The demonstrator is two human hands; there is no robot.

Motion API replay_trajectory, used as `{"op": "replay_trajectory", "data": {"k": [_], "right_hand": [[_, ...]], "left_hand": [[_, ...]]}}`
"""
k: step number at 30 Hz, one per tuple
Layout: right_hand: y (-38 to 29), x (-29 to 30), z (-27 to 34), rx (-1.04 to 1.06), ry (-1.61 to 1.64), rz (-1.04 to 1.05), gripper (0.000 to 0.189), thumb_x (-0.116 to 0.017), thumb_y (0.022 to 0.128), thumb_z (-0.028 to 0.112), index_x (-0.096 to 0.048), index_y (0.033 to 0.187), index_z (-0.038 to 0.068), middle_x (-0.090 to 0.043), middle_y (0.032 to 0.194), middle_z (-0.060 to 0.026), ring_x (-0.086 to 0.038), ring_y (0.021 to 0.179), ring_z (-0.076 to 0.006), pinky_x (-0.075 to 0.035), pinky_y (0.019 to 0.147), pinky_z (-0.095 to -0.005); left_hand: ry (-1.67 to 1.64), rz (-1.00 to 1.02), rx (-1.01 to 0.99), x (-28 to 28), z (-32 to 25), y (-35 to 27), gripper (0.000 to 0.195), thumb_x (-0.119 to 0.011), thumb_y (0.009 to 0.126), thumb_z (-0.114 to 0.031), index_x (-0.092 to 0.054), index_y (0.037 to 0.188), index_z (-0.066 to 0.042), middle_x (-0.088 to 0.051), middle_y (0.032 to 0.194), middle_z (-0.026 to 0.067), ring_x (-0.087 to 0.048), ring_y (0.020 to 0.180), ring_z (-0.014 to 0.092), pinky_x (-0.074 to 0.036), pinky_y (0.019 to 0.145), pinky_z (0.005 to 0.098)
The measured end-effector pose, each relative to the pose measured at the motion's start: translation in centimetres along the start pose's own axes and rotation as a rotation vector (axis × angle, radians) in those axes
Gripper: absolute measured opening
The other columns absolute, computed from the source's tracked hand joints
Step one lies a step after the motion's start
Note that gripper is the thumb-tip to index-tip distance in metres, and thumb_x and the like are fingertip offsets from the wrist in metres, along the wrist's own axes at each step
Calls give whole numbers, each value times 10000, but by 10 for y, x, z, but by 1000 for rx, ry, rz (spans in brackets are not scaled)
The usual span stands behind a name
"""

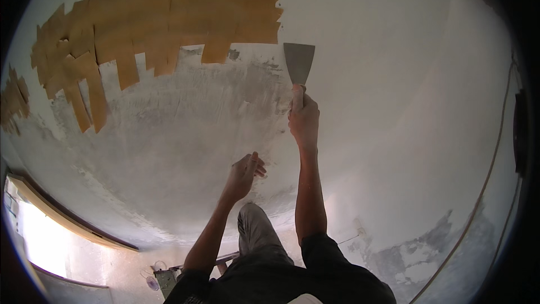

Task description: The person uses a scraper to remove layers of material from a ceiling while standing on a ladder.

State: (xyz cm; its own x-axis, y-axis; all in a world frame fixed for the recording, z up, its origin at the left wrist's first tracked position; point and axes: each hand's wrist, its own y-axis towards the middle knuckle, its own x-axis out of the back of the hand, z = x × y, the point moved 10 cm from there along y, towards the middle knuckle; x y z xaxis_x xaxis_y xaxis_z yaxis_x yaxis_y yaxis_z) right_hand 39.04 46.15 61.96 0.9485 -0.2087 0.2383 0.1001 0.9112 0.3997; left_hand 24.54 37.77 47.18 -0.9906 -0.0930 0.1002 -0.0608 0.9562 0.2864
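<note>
My right hand point(304, 114) is closed around the handle of a wide putty knife point(300, 61), its metal blade pointing up the wall. The blade's edge lies just right of the lower right corner of a brown, ragged-edged covering point(211, 8) on the wall; whether it touches the wall I cannot tell. Lower and to the left, my left hand point(247, 173) holds nothing, fingers loosely curled and apart, in front of the bare wall. Under the brown covering the wall point(177, 122) shows grey, scraped-looking patches, while smooth white wall point(379, 93) spans the right side.
A bright opening with a wooden frame point(76, 219) is at lower left. Below me are part of a metal ladder or stand point(228, 257) and a greenish box-like thing point(165, 280). A long cord point(485, 194) hangs along the right. Another brown patch point(14, 97) is at far left.
</note>
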Motion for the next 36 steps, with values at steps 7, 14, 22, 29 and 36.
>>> {"op": "replay_trajectory", "data": {"k": [7, 14, 22, 29, 36], "right_hand": [[31, 14, 47, 134, -33, -35, 593, -413, 980, 475, -569, 760, -54, -533, 589, -165, -553, 565, -266, -449, 613, -407], [27, 14, 34, 153, -62, -54, 622, -425, 960, 512, -553, 742, -56, -519, 565, -153, -540, 544, -284, -444, 588, -421], [16, 17, 59, 168, 425, 131, 469, -441, 975, 442, -531, 804, 15, -389, 503, 41, -368, 391, -57, -290, 358, -244], [-56, 15, -7, 232, 441, -88, 385, -476, 987, 349, -593, 954, -17, -520, 649, -25, -482, 544, -85, -384, 502, -238], [-83, -3, -27, 198, 295, -102, 379, -480, 971, 225, -564, 1228, -41, -628, 958, -107, -620, 861, -181, -481, 744, -304]], "left_hand": [[-39, 11, -52, -12, -23, 13, 548, -351, 1023, -424, -574, 882, 56, -645, 745, 140, -654, 719, 202, -522, 685, 331], [-12, 55, -78, -20, -25, 24, 571, -331, 1019, -456, -575, 903, 47, -646, 760, 139, -654, 730, 205, -518, 697, 332], [20, 87, -106, -27, -50, 20, 556, -340, 1023, -429, -578, 907, 60, -647, 763, 146, -650, 720, 207, -515, 696, 333], [-185, 66, -63, -26, -34, 0, 511, -310, 1027, -435, -528, 1046, 27, -648, 835, 118, -653, 748, 190, -515, 686, 317], [-218, -45, -167, -31, -51, 6, 507, -288, 1027, -454, -485, 1130, 2, -582, 809, 71, -573, 669, 132, -482, 612, 274]]}}
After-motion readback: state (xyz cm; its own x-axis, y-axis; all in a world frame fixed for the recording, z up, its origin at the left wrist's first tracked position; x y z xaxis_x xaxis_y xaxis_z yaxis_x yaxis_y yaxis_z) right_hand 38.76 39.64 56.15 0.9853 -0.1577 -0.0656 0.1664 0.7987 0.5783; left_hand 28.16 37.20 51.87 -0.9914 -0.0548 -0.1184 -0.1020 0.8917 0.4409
